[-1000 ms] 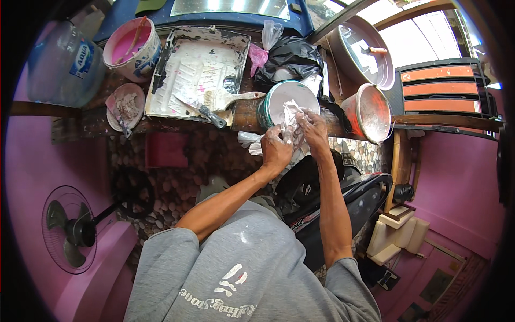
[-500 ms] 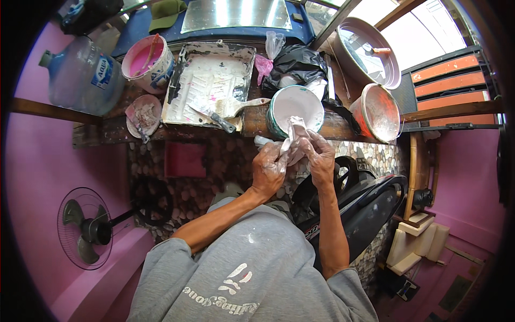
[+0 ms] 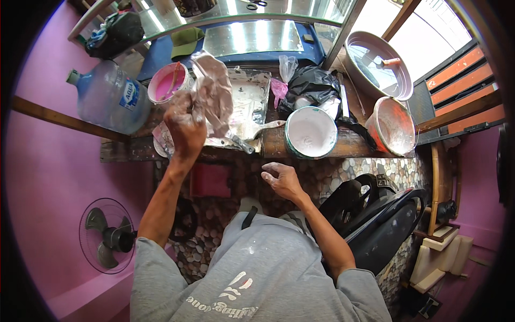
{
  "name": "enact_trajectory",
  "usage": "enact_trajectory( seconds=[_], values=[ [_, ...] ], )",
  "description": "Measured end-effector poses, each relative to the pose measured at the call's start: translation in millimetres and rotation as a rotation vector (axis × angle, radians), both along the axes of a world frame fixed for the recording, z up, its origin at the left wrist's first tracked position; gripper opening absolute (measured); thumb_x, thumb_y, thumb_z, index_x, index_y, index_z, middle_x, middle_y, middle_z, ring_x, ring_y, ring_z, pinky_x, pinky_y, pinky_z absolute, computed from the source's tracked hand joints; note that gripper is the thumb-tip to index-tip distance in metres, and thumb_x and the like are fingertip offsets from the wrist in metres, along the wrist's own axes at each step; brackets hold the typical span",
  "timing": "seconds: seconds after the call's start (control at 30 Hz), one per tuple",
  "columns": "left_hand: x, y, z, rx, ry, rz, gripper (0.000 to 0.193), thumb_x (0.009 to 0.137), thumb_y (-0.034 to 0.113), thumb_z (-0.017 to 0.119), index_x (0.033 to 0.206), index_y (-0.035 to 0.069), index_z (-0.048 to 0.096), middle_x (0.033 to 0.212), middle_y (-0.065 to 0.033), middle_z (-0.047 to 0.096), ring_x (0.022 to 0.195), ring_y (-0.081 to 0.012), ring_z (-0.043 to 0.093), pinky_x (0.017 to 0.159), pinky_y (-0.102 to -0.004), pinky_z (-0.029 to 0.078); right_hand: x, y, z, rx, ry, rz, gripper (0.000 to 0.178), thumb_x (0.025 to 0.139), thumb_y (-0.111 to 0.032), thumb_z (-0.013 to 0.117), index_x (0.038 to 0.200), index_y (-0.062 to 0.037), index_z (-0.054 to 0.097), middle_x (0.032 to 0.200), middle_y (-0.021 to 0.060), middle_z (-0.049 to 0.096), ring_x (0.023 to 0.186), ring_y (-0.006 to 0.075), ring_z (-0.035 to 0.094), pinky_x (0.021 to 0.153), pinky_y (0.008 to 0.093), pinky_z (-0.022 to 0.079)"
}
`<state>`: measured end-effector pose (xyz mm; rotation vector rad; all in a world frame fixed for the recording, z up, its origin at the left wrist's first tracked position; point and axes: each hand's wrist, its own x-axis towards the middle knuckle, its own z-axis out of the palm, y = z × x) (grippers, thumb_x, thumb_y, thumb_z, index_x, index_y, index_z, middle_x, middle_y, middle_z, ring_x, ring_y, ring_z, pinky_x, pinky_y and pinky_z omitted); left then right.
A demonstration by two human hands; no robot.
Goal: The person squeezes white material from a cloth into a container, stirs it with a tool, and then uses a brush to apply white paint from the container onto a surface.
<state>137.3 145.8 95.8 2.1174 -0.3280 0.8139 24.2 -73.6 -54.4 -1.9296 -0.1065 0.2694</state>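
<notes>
My left hand is closed on the edge of a wet, whitish-brown rag, raised over the left part of the paint tray. The rag hangs spread out and covers much of the tray. Lower down, before the bench's front edge, my right hand is empty with its fingers loosely apart. Beyond it stands a bucket with whitish liquid inside. A paintbrush lies across the tray's right edge, and a putty knife sticks out over its front.
A bucket of pink paint and a large water jug stand at the left. To the right are a black plastic bag, an orange-stained bucket and a wide basin. A fan and a motorcycle flank me.
Both hands were on the bunched rag before the bucket. Now my left hand has carried it up and left, spread out; my right hand has let go and moved left and down.
</notes>
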Motion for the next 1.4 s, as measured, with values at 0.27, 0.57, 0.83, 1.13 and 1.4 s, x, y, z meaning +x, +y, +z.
enact_trajectory(
  seconds=[0.27,0.57,0.83,1.13,1.4],
  values=[
    [161.9,64.2,-85.0,0.034,-0.251,0.191,0.014,0.089,0.012,0.064,0.087,-0.001,0.068,0.074,-0.0118,0.063,0.06,-0.0217,0.056,0.06,-0.0313,0.044,80.8,80.4,-61.9,-0.515,-0.319,0.019,0.03,0.077,-0.024,0.069,0.099,-0.0033,0.064,0.094,0.0191,0.062,0.093,0.0344,0.058,0.081,0.0424,0.047],
    [195.3,68.5,-269.2,0.103,0.435,0.359,0.035,0.084,0.038,0.065,0.095,0.006,0.071,0.091,-0.0194,0.068,0.083,-0.0395,0.064,0.073,-0.0406,0.05,110.2,117.1,-98.4,-0.828,-0.309,0.096,0.02,0.083,-0.016,0.049,0.087,-0.0071,0.067,0.091,0.0161,0.063,0.095,0.0332,0.055,0.086,0.0488,0.04],
    [170.1,80.5,-266.6,-0.361,0.692,0.025,0.019,0.085,0.012,0.067,0.098,-0.001,0.068,0.083,-0.0102,0.07,0.074,-0.0147,0.061,0.07,-0.029,0.046,103.4,110.3,-94.1,-0.666,-0.326,-0.002,0.018,0.081,-0.019,0.054,0.081,-0.0037,0.063,0.086,0.0162,0.062,0.088,0.0326,0.058,0.078,0.0433,0.045],
    [160.4,94.9,-276.1,-0.109,0.763,-0.055,0.02,0.087,0.015,0.068,0.1,0.001,0.067,0.084,-0.0022,0.066,0.071,-0.0079,0.055,0.063,-0.0239,0.045,53.3,8.4,27.8,-0.133,0.118,-0.181,0.024,0.083,-0.019,0.068,0.096,0.0,0.061,0.079,0.0182,0.063,0.072,0.0273,0.063,0.069,0.0365,0.049],
    [114.2,35.1,-216.6,-0.089,0.446,0.19,0.026,0.08,0.012,0.07,0.101,-0.001,0.063,0.087,-0.012,0.065,0.074,-0.0201,0.065,0.066,-0.031,0.052,49.2,-116.7,105.1,-0.501,-0.108,-0.432,0.025,0.077,-0.009,0.067,0.099,0.0027,0.066,0.084,0.0186,0.065,0.074,0.03,0.064,0.069,0.0371,0.05]
  ],
)
